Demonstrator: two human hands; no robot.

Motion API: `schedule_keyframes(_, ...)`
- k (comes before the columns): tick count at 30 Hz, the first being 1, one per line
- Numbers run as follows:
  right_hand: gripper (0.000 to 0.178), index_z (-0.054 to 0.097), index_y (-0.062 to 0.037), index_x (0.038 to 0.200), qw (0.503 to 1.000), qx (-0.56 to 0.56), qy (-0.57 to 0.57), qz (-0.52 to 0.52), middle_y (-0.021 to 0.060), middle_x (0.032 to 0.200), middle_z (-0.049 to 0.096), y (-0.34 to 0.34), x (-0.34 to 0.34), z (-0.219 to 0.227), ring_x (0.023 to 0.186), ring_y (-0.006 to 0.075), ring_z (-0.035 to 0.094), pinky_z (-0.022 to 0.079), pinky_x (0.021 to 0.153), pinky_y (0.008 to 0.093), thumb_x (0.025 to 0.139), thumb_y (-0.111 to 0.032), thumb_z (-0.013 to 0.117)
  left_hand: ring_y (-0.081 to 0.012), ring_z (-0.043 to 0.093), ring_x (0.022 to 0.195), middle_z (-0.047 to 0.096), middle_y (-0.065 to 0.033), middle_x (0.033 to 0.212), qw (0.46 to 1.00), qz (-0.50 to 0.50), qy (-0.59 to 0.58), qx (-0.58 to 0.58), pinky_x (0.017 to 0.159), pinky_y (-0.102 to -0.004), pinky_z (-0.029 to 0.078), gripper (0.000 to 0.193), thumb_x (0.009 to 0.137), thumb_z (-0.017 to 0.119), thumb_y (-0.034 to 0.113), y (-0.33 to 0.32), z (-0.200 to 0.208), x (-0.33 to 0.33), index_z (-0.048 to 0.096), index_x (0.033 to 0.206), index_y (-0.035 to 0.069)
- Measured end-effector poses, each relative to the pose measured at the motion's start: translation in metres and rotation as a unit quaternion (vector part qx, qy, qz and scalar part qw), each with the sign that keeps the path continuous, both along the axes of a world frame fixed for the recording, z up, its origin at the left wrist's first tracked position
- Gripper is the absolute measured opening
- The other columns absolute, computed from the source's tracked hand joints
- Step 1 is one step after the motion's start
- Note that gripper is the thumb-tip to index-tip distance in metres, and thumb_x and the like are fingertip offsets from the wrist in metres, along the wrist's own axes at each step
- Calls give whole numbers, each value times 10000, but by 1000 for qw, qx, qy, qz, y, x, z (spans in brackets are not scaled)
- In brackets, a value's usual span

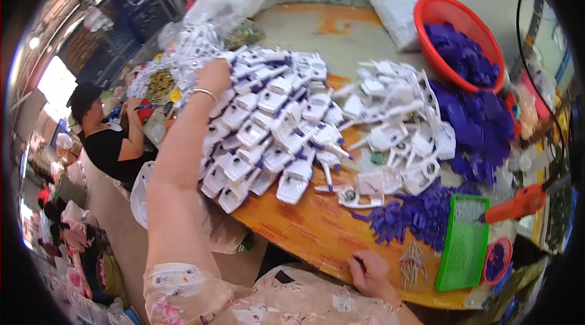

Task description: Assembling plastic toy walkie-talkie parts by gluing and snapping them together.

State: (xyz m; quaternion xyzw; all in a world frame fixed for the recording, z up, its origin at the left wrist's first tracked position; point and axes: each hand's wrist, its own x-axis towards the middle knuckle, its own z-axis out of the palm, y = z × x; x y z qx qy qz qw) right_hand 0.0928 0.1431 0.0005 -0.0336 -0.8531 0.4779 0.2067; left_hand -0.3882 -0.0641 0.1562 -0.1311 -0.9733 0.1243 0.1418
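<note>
My left arm stretches across the table, and my left hand [213, 76] is at the far left end of a big stack of white plastic housings [271, 102] with purple parts on them. Its fingers point away and are hidden, so what they touch cannot be made out. My right hand [370, 271] rests at the near table edge with its fingers curled in and nothing visible in them. Beside it lies a small heap of thin metal pins or screws [413, 267]. Small purple plastic pieces [414, 215] are spread beyond that hand.
Open white housings [396, 127] lie right of the stack. A red basin [426, 50] holds purple parts, with more purple parts [478, 124] below it. A green tray [460, 258] holds small metal pieces, near an orange power screwdriver [518, 204]. A person [109, 136] sits at the left.
</note>
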Motion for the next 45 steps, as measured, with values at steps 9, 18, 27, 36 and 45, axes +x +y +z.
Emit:
schedule_keyframes(9, 117, 590, -2, 879, 999, -15, 33, -7, 151, 730, 563, 6, -14, -2, 635, 316, 571, 455, 540, 357, 781, -28, 648, -389, 534, 1077, 541, -206, 1177, 993, -89, 56, -49, 866, -491, 465, 454, 774, 583, 162, 27, 25, 39, 520, 1211, 53)
schedule_keyframes(18, 113, 604, 1, 867, 999, 3, 44, -30, 142, 737, 584, 5, -12, -10, 622, 289, 579, 458, 543, 340, 776, -35, 660, -388, 588, 849, 599, -216, 906, 803, -493, -268, 203, 756, -451, 474, 278, 773, 604, 115, 134, -66, 229, 540, 1001, -30)
schedule_keyframes(27, 103, 577, -19, 870, 996, 1, 74, -48, 138, 766, 570, 4, -6, -12, 678, 317, 579, 464, 574, 376, 801, -58, 644, -394, 557, 1000, 561, -257, 1115, 823, -449, -262, 227, 872, -432, 453, 583, 714, 686, 156, 182, -128, 244, 459, 1220, -25)
schedule_keyframes(36, 101, 570, -19, 863, 992, 10, 116, -41, 145, 755, 560, 6, -8, -17, 680, 323, 579, 468, 580, 377, 801, -53, 642, -92, 580, 751, 636, -42, 844, 629, -309, -429, 571, 681, -228, 463, 267, 712, 651, 28, 158, -83, 237, 612, 969, -36)
schedule_keyframes(45, 189, 588, -21, 952, 990, -50, 111, -71, 119, 782, 575, 6, -2, -10, 669, 256, 586, 464, 576, 330, 775, -31, 654, -137, 626, 882, 645, -83, 973, 431, -312, -460, 711, 828, -258, 477, 268, 764, 574, -72, 110, -22, 291, 568, 1024, -10)
